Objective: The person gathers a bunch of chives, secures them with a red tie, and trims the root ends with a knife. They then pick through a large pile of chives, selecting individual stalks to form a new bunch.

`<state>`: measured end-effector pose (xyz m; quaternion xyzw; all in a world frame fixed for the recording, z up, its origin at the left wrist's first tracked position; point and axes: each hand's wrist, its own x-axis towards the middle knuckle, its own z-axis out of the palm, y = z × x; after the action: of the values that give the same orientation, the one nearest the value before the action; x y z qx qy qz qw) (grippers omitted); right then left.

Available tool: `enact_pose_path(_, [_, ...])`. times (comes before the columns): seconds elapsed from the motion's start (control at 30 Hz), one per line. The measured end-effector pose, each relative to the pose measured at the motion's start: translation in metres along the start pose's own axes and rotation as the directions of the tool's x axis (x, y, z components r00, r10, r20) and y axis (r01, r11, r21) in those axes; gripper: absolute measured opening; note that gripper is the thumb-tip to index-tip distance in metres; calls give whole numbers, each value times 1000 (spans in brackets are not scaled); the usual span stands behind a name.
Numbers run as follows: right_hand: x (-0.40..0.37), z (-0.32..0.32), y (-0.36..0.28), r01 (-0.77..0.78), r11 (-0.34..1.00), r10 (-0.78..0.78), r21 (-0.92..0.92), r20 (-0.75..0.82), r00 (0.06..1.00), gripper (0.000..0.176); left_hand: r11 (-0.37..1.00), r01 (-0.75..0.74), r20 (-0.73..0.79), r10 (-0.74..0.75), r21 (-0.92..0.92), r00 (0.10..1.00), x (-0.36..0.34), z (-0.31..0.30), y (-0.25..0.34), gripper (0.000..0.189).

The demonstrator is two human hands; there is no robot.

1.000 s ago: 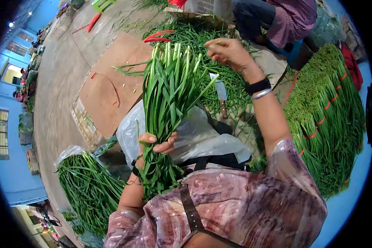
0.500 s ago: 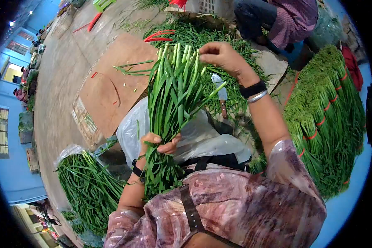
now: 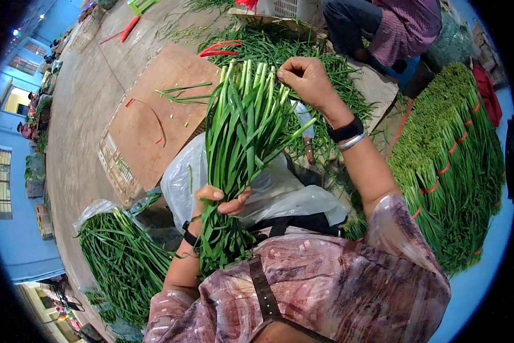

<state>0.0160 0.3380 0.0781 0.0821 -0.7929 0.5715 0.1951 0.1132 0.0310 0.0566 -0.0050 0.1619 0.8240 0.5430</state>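
From my remote station I log: left hand [image 3: 207, 195] wrapped around bunch [image 3: 231, 134]; right hand [image 3: 309, 81] pinched at its pale stem ends, contents unclear; knife [image 3: 308, 147] near right hand.

Passage: air over cardboard sheet [image 3: 174, 71], left of green bunch [image 3: 231, 137], stray stalks [image 3: 184, 98] jutting across; obstacles, right: 1 knife [image 3: 308, 132], 1 bundle stack [image 3: 460, 194].

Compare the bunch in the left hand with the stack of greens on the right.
The bunch is far smaller than the stack. The bunch shows no tie; the stack shows red ties. The bunch is gripped in the left hand; no hand touches the stack. Both are green and leafy.
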Motion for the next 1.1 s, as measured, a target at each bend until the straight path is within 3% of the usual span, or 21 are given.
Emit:
enact_pose_path(0.2, [-6,3,-3,-44,998,45,35,-35,998,10,999,0,22,1,-34,1000,2,5,-1,59])
enact_pose_path(0.3, [3,-2,17,86,974,-143,-211,-269,952,11,1000,9,-27,-9,26,1000,0,2,-3,57])
enact_pose_path(0.33, [6,-11,25,45,991,-84,-127,-320,944,12,999,1,-53,2,51,999,0,3,-3,57])
enact_pose_path(0.4, [7,-26,18,-123,984,149,128,-213,966,9,996,-23,-98,31,85,995,1,13,-2,56])
enact_pose_path(0.43, [4,-28,5,-200,917,248,344,-100,964,9,995,-37,-122,48,90,991,1,17,-1,56])
enact_pose_path(0.53, [-6,-19,-27,-367,897,326,246,194,925,13,996,75,-14,-76,-49,997,0,-4,-2,55])
enact_pose_path(0.63, [-6,-5,-15,-347,925,330,155,128,935,13,992,113,33,-115,63,993,4,-13,0,53])
enact_pose_path(0.7, [-4,-3,-10,-320,932,302,170,122,945,10,990,20,-164,2,138,986,1,-6,-5,51])
enact_pose_path(0.77, [-6,-3,-11,-312,929,290,197,135,948,7,985,-21,-251,65,172,966,-2,-2,-10,51])
enact_pose_path(0.87, [-5,0,2,-240,952,230,190,74,970,7,985,-32,-205,67,170,976,-1,2,-11,52])
enact_pose_path(1.0, [-6,0,-16,-429,859,432,280,55,900,12,981,-7,-138,35,196,990,0,-5,-5,53])
enact_pose_path(1.03, [-5,-1,-14,-393,900,386,187,75,919,14,979,17,-127,9,201,992,-1,-9,-4,53])
enact_pose_path(1.1, [-7,-1,-17,-380,897,369,225,89,925,13,968,-35,-265,102,247,959,4,14,-9,52])
